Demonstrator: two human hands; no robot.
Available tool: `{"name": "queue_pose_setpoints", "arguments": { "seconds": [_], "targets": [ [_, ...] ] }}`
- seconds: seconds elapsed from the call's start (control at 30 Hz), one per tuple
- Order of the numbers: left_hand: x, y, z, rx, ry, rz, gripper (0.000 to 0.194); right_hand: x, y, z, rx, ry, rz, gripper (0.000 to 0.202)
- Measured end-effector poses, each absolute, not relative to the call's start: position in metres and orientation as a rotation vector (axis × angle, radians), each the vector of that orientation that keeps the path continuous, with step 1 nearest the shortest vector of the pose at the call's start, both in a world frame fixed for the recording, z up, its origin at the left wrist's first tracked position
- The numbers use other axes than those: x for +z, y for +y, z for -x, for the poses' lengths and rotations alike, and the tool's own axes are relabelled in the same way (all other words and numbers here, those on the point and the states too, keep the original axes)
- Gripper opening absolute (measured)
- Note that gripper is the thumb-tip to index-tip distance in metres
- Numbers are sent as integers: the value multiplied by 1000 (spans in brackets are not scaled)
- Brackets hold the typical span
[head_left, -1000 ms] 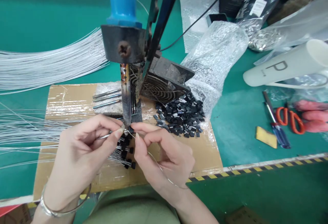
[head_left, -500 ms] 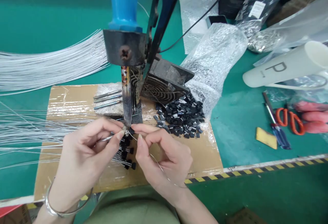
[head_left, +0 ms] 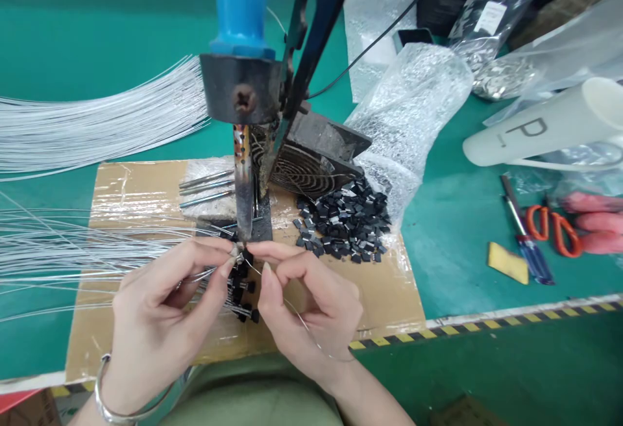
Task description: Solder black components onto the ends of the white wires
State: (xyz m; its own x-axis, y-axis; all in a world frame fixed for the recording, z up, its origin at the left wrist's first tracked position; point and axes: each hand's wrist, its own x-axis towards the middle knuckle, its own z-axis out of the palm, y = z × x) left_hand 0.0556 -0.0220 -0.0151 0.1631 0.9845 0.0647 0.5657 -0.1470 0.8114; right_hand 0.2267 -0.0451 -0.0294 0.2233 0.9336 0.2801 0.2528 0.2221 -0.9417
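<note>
My left hand (head_left: 165, 315) is closed, thumb and forefinger pinching the end of a grey wire (head_left: 200, 276); a small metallic piece shows at its fingertips. My right hand (head_left: 314, 302) is closed around thin solder wire (head_left: 307, 327), which curves down over the palm towards the wrist. Its forefinger reaches a small dark part just below the soldering iron's tip (head_left: 244, 218). The iron, with a blue handle (head_left: 241, 4), is clamped pointing down between my hands. Beneath the fingers lie several wires ending in black connectors (head_left: 246, 299).
A pile of small black connectors (head_left: 345, 225) lies on cardboard (head_left: 384, 296), beside a dirty fan (head_left: 311, 169). Wire bundles (head_left: 97, 127) spread at left. On the right are a white cup (head_left: 535, 130), orange-handled scissors (head_left: 564, 234), a screwdriver (head_left: 533, 260) and a yellow sponge (head_left: 507, 262).
My left hand has shifted slightly down and left, so its fingertips sit a little farther below the iron's tip. My right hand keeps nearly the same place and grip.
</note>
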Motion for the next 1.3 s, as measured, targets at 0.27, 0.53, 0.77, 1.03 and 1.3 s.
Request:
{"name": "queue_pose_setpoints", "arguments": {
  "seconds": [0.27,0.53,0.77,1.03,1.3],
  "targets": [
    [-17,-22,-55,798,1482,-1795,9,-32,-45,-226,740,-1252,1274,24],
    [-16,-21,-57,823,1489,-1745,5,-34,-45,-225,775,-1197,1258,24],
    [-17,-21,-57,824,1522,-1664,3,-36,-46,-225,865,-1152,1234,24],
    [-18,-23,-56,817,1493,-1667,3,-40,-51,-226,896,-1140,1207,24],
    [-19,-24,-54,821,1499,-1656,4,-42,-53,-226,917,-1149,1195,22]
  ]
}}
